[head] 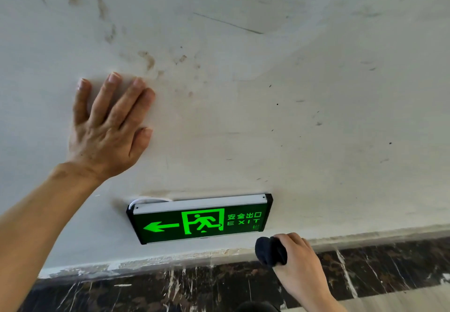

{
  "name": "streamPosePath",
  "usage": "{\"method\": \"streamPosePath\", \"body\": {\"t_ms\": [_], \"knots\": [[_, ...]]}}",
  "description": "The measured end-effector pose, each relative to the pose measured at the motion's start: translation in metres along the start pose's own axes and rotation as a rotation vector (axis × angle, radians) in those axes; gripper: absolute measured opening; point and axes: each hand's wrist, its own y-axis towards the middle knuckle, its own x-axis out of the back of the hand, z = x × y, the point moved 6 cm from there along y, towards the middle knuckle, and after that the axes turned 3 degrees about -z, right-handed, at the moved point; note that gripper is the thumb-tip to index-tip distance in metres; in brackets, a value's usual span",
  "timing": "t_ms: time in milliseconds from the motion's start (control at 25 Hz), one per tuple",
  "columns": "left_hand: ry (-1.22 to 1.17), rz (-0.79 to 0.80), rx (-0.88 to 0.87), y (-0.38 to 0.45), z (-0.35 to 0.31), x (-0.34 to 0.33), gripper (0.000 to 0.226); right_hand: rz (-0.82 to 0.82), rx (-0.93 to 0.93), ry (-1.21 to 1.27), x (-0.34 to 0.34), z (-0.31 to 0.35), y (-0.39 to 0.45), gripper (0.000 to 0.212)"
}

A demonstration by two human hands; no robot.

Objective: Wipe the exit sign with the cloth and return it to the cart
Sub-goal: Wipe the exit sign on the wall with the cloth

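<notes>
The left hand (107, 129) lies flat on the smudged white wall (267, 92), fingers (114, 92) spread, up and left of the sign (199, 219). The lit green sign is mounted low on the wall, with an arrow pointing left, a running figure and "EXIT". The right hand (299, 260) grips a bunched dark cloth (270, 251) just below the sign's right end, apart from it. Dark marble skirting (170, 289) runs along the wall's foot.

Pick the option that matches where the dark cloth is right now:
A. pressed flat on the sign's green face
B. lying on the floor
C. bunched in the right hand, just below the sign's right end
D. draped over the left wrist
C: the dark cloth is balled in the right hand, just below the right end of the exit sign, while the left hand lies flat on the wall.
</notes>
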Motion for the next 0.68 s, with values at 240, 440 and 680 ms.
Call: {"method": "streamPosePath", "body": {"t_ms": [240,440,680], "knots": [[-0.071,0.057,0.023,0.014,-0.009,0.012,0.066,-0.098,-0.200,0.487,0.028,-0.010,0.002,0.045],[-0.092,0.022,-0.101,0.057,-0.045,0.006,0.065,-0.262,-0.301,0.786,0.046,-0.012,0.016,0.055],[0.013,0.059,-0.257,0.078,-0.063,-0.017,0.060,-0.431,-0.187,0.824,0.063,0.001,0.036,0.058]]}}
